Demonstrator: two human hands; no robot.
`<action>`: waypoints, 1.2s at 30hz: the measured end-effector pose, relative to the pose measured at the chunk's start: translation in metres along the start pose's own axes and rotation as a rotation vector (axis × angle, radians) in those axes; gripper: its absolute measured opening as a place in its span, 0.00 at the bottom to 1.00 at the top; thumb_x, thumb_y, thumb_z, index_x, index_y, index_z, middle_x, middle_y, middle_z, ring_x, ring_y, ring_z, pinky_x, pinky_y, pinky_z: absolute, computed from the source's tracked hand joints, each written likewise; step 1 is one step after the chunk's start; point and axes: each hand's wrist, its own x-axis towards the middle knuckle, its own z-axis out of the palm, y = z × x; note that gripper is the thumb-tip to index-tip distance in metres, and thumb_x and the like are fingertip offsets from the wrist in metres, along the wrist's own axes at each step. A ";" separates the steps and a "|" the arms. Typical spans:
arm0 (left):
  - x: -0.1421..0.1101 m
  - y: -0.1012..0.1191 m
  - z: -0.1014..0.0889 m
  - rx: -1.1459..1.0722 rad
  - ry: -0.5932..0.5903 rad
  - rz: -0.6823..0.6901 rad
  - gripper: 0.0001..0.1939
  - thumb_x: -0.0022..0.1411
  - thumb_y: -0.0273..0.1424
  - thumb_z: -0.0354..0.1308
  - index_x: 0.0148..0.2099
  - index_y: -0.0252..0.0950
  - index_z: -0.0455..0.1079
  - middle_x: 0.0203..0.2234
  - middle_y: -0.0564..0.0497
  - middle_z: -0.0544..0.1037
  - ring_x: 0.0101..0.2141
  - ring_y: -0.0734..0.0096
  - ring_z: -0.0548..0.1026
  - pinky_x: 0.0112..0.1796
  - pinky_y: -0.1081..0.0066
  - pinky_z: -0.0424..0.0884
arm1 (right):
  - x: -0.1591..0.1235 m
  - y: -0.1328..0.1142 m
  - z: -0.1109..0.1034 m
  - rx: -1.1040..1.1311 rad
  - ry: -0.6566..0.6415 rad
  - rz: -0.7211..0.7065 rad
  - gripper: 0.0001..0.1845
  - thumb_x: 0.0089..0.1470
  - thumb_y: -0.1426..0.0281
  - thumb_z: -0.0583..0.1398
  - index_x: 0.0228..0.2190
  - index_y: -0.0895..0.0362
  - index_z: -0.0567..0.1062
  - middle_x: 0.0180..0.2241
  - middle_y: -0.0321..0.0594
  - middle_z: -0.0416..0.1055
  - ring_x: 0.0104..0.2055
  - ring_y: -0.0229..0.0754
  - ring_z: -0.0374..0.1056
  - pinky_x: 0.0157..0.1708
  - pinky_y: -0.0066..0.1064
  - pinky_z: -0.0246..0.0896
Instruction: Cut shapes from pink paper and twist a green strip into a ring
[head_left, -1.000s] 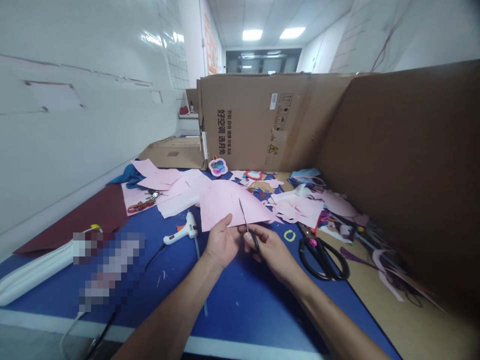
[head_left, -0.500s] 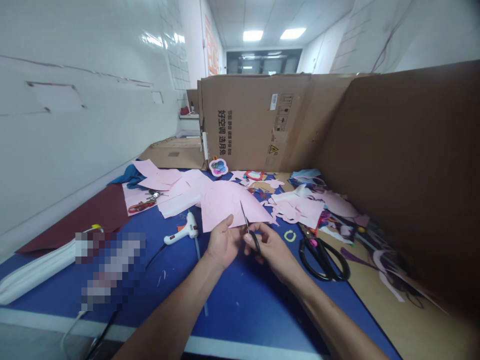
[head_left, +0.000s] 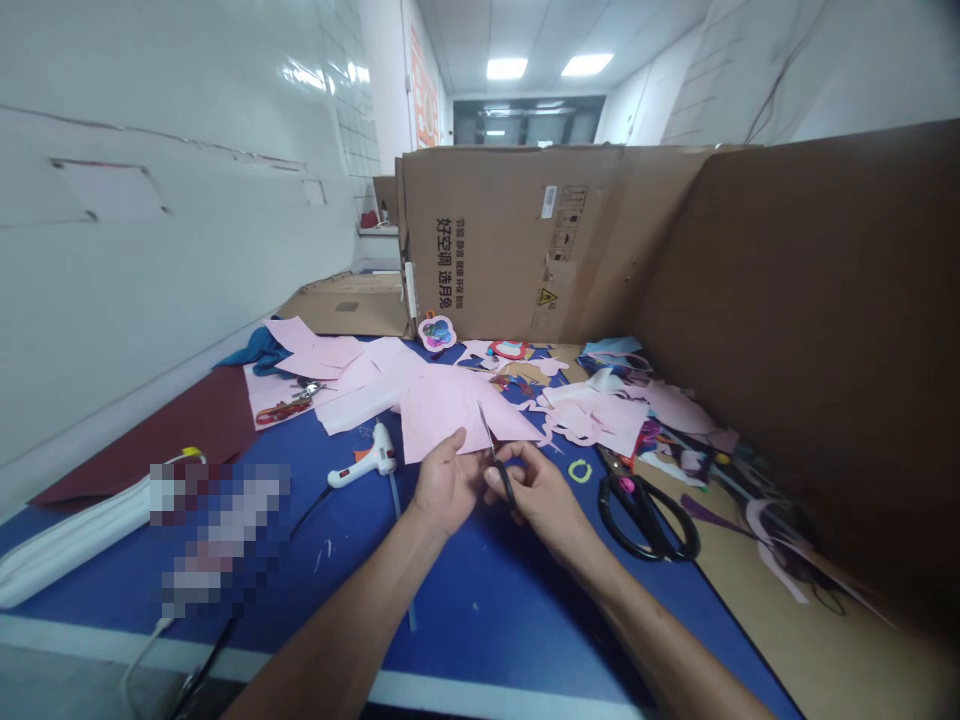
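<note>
My left hand (head_left: 448, 488) is closed on the near edge of a sheet of pink paper (head_left: 442, 410), thumb on top and fingers beneath. In my right hand (head_left: 534, 482) is a small pair of scissors (head_left: 504, 482) with dark handles. Their blades point away from me and lie over the paper, on the right part of the sheet. Both hands are close together above the blue table (head_left: 480, 610). Whether the lower blade is under the paper I cannot tell.
Left of the hands lies a white glue gun (head_left: 367, 462). Large black-handled scissors (head_left: 649, 520) and a yellow-green ring (head_left: 580, 471) rest to the right. Pink scraps (head_left: 600, 415) cover the back of the table. Cardboard walls (head_left: 510, 250) stand behind and at right.
The right edge of the pink sheet has shifted slightly left and the scissors have moved a little with it. The left hand stays almost in place.
</note>
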 end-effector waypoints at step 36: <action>-0.002 -0.005 0.002 0.059 -0.054 0.048 0.23 0.71 0.40 0.52 0.41 0.25 0.78 0.26 0.40 0.79 0.24 0.60 0.73 0.27 0.64 0.65 | 0.003 -0.002 -0.011 0.028 -0.109 -0.045 0.26 0.56 0.46 0.68 0.39 0.56 0.81 0.27 0.36 0.71 0.25 0.35 0.56 0.25 0.29 0.48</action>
